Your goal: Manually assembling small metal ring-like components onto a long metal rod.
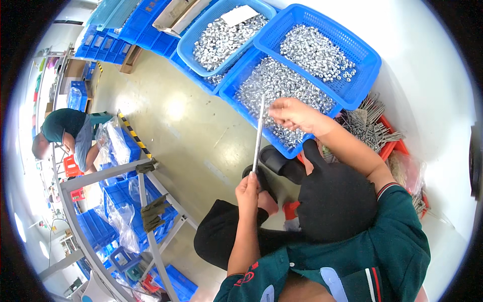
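Head | left hand point(247, 193) grips metal rod point(258, 138) | right hand point(296, 115) beside it

Parts point(264, 73) ahead, frame point(103, 173) to the left

The bin point(244, 115) before the person holds parts. One basket point(370, 58) rests partly over its far right side; another basket point(186, 48) lies beyond, to the left, with a card point(238, 16) on its parts. Right of the bin, rods point(372, 123) lie in a tub point(389, 148). Leftward, floor point(196, 116) separates bin and frame, with crates point(118, 194) behind the frame.
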`<state>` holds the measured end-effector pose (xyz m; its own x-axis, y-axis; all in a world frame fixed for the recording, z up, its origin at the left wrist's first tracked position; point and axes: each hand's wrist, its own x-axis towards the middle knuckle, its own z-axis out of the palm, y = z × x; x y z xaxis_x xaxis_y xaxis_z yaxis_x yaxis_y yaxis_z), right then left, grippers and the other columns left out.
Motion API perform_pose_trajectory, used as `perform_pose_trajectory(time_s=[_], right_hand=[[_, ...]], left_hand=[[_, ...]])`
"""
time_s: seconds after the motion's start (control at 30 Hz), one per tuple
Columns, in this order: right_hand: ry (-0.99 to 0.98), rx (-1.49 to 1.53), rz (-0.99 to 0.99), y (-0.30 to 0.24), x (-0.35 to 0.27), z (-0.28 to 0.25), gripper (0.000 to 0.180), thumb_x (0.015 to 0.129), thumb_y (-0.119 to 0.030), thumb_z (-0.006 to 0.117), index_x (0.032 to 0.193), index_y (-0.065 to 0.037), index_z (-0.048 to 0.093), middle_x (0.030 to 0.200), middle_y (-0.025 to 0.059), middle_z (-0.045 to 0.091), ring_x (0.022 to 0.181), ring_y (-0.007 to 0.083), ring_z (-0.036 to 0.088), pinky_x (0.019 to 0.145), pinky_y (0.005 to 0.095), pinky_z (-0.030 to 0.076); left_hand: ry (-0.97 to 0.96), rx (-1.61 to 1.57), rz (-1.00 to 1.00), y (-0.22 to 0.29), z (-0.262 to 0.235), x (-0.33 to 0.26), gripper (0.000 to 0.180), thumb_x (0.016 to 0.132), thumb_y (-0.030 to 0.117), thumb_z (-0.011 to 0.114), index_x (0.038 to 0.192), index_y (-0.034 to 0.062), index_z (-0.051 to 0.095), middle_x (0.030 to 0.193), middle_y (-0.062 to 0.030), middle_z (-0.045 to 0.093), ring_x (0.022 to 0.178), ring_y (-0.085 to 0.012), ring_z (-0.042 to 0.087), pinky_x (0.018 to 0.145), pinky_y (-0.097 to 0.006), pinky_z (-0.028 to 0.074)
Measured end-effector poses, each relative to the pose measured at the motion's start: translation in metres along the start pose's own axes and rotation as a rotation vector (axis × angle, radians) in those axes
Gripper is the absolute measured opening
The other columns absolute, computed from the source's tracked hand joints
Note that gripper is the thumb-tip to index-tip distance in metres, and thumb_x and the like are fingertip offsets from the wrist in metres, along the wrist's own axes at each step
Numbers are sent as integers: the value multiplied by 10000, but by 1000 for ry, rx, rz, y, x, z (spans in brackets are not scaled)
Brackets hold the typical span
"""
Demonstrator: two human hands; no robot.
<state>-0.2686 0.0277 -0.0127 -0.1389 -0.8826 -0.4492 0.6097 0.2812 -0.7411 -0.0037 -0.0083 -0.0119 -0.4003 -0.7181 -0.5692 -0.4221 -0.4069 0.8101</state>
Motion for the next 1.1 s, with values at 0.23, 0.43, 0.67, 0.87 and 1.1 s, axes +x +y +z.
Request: perform_pose_trajectory(time_s=[0.23, 0.43, 0.67, 0.87, 1.1], right_hand=[[59, 407, -26, -4, 5, -26, 246, 876, -222, 501, 971, 1, 536, 742, -2, 456, 509, 20, 336, 371, 128, 244], [-106, 600, -69, -11, 7, -37, 200, 878, -144, 472, 999, 12, 502, 721, 16, 465, 488, 32, 359, 361, 138, 261], [-117, 444, -97, -16, -1, -30, 132, 841, -140, 554, 848, -8, 560, 635, -5, 460, 431, 15, 337, 339, 141, 213], [-56, 155, -109, -25, -6, -28, 150, 828, -142, 577, 894, -8, 556, 627, -15, 443, 429, 18, 337, 364, 140, 239], [-95, 438, -242, -12, -2, -12, 178, 831, -157, 570, 909, 3, 572, 620, -19, 453, 443, 27, 347, 359, 175, 234]], left_hand=[[3, 36, 63, -1, 2, -2, 369, 881, 325, 496, 606, 79, 478, 513, 50, 387, 429, -31, 304, 392, -191, 224], [-23, 55, 51, -5, 1, -1, 345, 878, 301, 510, 710, 8, 580, 561, 58, 398, 486, -31, 314, 442, -190, 241], [-40, 89, 123, -8, 2, -2, 328, 879, 279, 517, 797, -24, 613, 581, 58, 412, 509, -31, 332, 455, -190, 253], [-58, 85, 119, -12, 0, -1, 331, 876, 288, 522, 824, -23, 621, 579, 56, 420, 503, -31, 338, 453, -188, 263], [-85, -32, 52, -8, 2, -3, 339, 873, 304, 523, 830, -16, 627, 574, 51, 435, 494, -35, 352, 450, -186, 273]])
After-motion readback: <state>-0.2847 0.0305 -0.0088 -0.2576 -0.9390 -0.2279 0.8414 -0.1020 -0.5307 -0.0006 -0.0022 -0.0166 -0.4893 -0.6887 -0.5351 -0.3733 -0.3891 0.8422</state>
